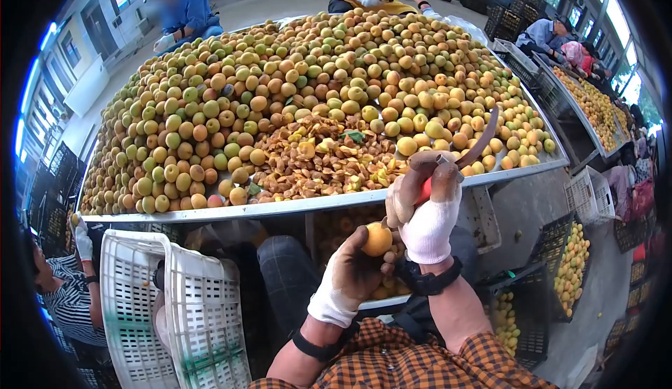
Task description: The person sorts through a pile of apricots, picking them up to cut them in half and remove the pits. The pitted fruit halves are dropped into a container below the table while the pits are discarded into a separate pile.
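Observation:
In a white glove with brown-stained fingers, my left hand grips a yellow-orange apricot above my lap. Just up and to the right of it, my right hand, gloved the same way, is closed round the red handle of a curved knife. The knife's brownish blade points up and away from the apricot. Beyond both hands, a heap of apricot pits and cut pieces lies at the near edge of the table. Whole apricots are piled high around it.
A white plastic crate stands at my left. Beneath the table edge a container holds more apricots. Black crates of apricots are at my right. Co-workers sit across the table, at the left and at another fruit table.

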`<state>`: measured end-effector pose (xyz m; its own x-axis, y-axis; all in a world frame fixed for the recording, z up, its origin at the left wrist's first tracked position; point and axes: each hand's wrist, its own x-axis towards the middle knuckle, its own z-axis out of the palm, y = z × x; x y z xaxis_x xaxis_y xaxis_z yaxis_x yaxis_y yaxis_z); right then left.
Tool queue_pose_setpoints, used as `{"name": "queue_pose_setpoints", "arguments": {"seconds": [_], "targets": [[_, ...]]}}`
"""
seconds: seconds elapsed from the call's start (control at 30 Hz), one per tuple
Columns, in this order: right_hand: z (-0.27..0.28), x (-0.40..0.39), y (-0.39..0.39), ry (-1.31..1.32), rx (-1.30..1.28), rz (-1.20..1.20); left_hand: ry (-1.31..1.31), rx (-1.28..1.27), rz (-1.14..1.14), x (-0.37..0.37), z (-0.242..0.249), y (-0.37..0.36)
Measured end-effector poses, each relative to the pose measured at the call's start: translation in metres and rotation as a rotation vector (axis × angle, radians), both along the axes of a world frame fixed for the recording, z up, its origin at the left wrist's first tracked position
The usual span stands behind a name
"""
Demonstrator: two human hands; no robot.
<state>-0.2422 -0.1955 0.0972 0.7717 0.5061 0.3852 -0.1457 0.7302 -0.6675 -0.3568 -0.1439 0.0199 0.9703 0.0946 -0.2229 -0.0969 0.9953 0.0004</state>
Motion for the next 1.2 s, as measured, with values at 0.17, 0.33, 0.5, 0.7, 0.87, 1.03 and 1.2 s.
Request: {"name": "queue_pose_setpoints", "arguments": {"seconds": [0.17, 0.33, 0.5, 0.7, 0.87, 1.03, 1.2], "targets": [[-0.011, 0.000, 0.009, 0.049, -0.065, -0.005, 0.030, -0.023, 0.039, 0.004, 0.001, 0.001], [-0.022, 0.005, 0.017, 0.333, -0.094, 0.122, 0.101, 0.171, 0.128, 0.009, 0.002, 0.000], [-0.029, 0.005, 0.019, 0.290, -0.054, 0.120, 0.307, 0.431, 0.268, 0.025, -0.009, -0.003], [-0.038, -0.004, 0.018, 0.176, -0.117, -0.055, 0.286, 0.188, 0.203, 0.038, -0.013, 0.003], [-0.043, -0.014, 0.018, 0.221, -0.111, -0.003, 0.251, 0.195, 0.226, 0.044, -0.017, 0.022], [-0.050, 0.007, 0.016, 0.259, -0.146, -0.087, 0.300, 0.187, 0.340, 0.041, -0.022, 0.042], [-0.055, 0.012, 0.022, 0.310, -0.244, -0.140, 0.436, 0.282, 0.405, 0.032, -0.017, 0.031]]}}
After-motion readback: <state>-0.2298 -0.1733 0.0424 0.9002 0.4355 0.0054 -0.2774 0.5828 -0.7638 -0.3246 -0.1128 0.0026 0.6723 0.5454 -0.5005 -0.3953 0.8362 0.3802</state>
